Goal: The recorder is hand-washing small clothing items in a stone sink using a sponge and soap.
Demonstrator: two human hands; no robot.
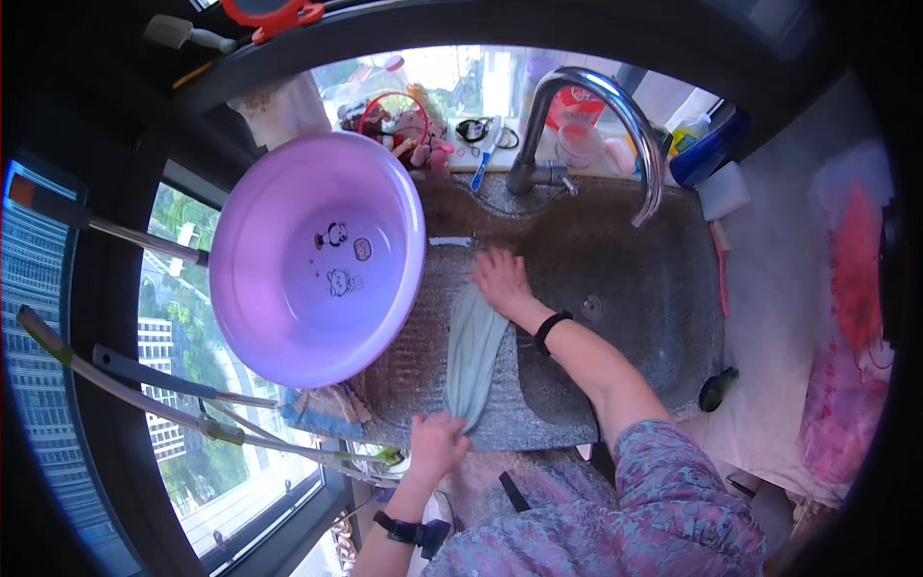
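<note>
A wet, pale green cloth (476, 353) lies stretched lengthwise over the ridged washboard part (411, 360) of a dark stone sink. My left hand (438, 446) has its fingers closed around the near end, at the sink's front edge. Over the far end rests my right hand (500, 280), palm down with its fingers extended. Whether those fingers grip the fabric is hidden. Right of the cloth is the sink basin (620, 303), with a metal drain (592, 307) at its bottom.
A large purple plastic basin (317, 260) stands tilted at the left. The chrome faucet (530, 137) arches over the sink. Behind lie a blue-handled brush (484, 164) and a clear jar (577, 144). Mop handles (144, 393) lean at the left window. A red-handled brush (720, 267) lies right.
</note>
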